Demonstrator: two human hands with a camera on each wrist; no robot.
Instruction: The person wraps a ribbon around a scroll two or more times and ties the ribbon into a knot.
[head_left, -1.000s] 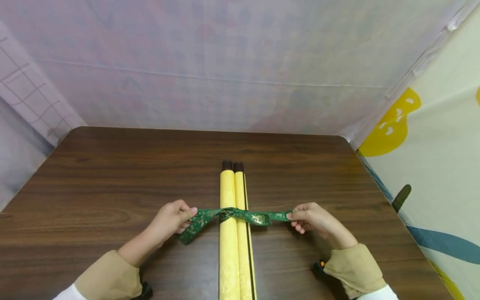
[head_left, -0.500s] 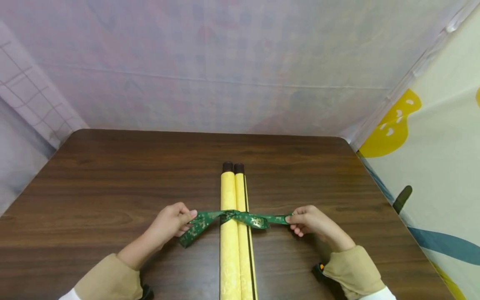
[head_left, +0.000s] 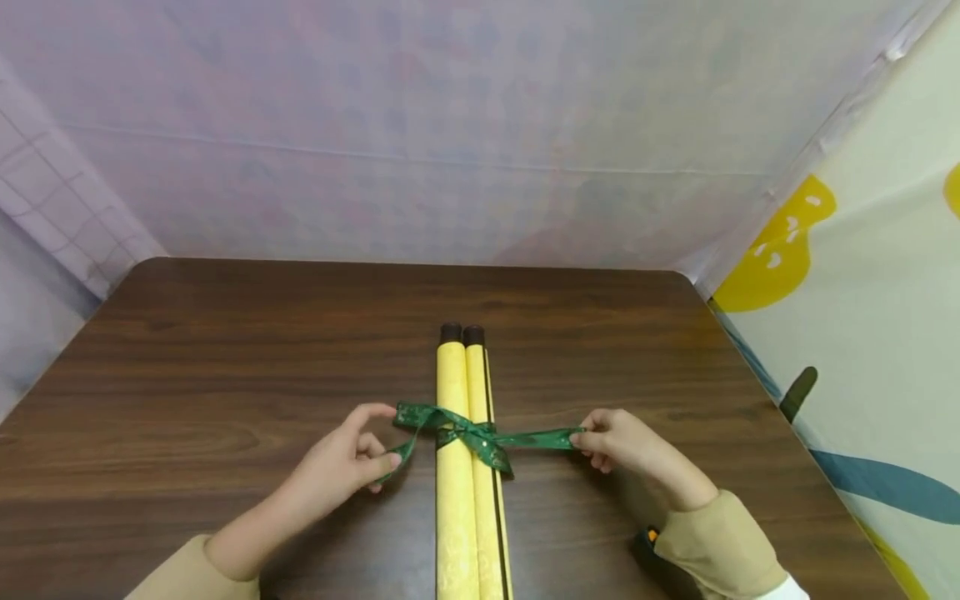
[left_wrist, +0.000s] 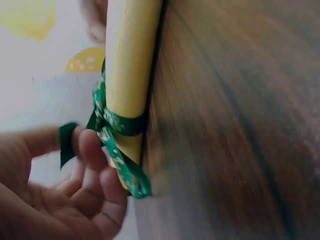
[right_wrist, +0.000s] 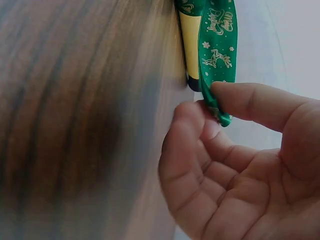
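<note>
A green ribbon (head_left: 480, 440) with gold print is wrapped and knotted around two yellow rolls (head_left: 456, 517) with dark end caps. In the head view, my left hand (head_left: 337, 467) is left of the rolls, thumb and index finger spread. Its thumb holds a lower stretch of ribbon against the other fingers, while the index fingertip is at an upper ribbon end. My right hand (head_left: 626, 446) pinches the ribbon's right tail between thumb and fingers. That tail (right_wrist: 217, 50) runs taut in the right wrist view. A ribbon loop (left_wrist: 131, 175) hangs beside the left fingers.
The rolls lie lengthwise on a dark wooden table (head_left: 262, 358) with rounded far corners. A pale curtain (head_left: 420, 125) hangs behind it. To the right is a cloth with yellow and blue prints (head_left: 885, 358).
My left thumb and index finger have spread apart, and the ribbon on that side has opened into a wider loop. The short right piece has shifted towards the knot. My right hand has barely moved.
</note>
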